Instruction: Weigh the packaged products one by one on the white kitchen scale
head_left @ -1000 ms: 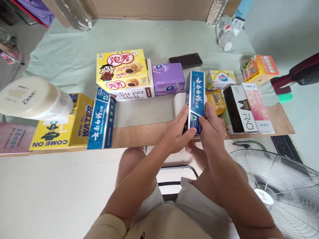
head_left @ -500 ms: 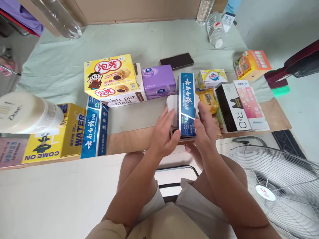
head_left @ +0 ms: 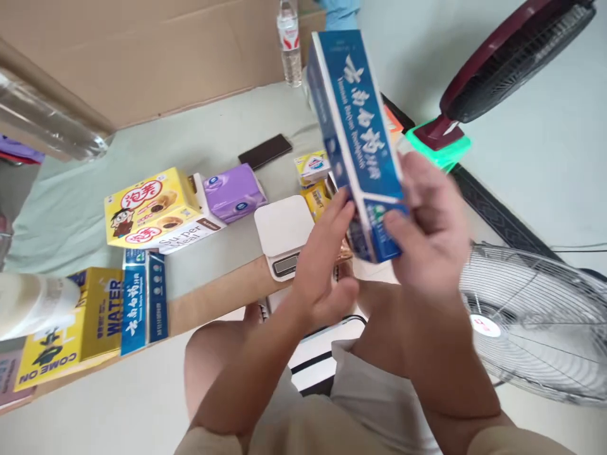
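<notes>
My right hand [head_left: 429, 227] grips the lower end of a blue toothpaste box [head_left: 363, 126], raised and tilted above the table. Its thumb lies across the printed front; motion blurs the fingers. My left hand [head_left: 322, 256] is beside the box's lower left side, fingers stretched out and fingertips overlapping its edge; whether they touch cannot be told. Below and to the left, a white kitchen scale [head_left: 284, 227] with a small grey display stands bare at the table's front edge. A yellow packet [head_left: 315, 199] and a soap box [head_left: 312, 165] show partly behind my hands.
Left on the table are a second toothpaste box [head_left: 136, 309], a yellow carton [head_left: 99, 316], a white pump bottle [head_left: 38, 303], a snack box [head_left: 149, 205] and a purple tissue pack [head_left: 234, 193]. A phone [head_left: 265, 151] lies behind. A floor fan [head_left: 531, 328] stands at right.
The toothpaste box has been lifted off the scale, up and to the right, in my right hand. My left hand has come away from the scale with it. The view has turned right.
</notes>
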A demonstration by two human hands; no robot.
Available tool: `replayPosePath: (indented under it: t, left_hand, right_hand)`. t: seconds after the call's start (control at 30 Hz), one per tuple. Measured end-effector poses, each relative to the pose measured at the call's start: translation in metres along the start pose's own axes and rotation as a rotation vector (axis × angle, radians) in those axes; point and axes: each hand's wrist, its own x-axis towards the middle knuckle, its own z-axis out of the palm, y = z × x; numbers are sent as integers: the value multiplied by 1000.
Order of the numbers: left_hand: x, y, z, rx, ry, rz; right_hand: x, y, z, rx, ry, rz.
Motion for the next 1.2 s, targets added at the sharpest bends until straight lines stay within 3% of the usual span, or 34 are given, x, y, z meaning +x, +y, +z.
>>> replayPosePath:
  t: [0.1,0.2,0.33,0.47,0.67,0.97,1.2]
  left_hand:
    - [52,-9,22,6,-106,-127]
    - [91,-29,43,126,-192,-292]
    - [123,-59,68,350,-292,-424]
    - [142,-83,83,534,-382,-488]
    - [133,-96,90,649,-505,-460]
    - [112,-119,96,539,-344,-462]
    - [107,-127,98,468,-299,-419]
  right_hand:
    - [25,9,-52,23,244,-19]
    - [34,50,-89,17,415,-30]
    - [26,106,-111,69,568,8]
    - [21,126,-117,100,628,64]
    - [38,144,-109,92,457,134]
    - [42,133,-101,-24,165,341]
    - [42,140,-99,-45,143,411]
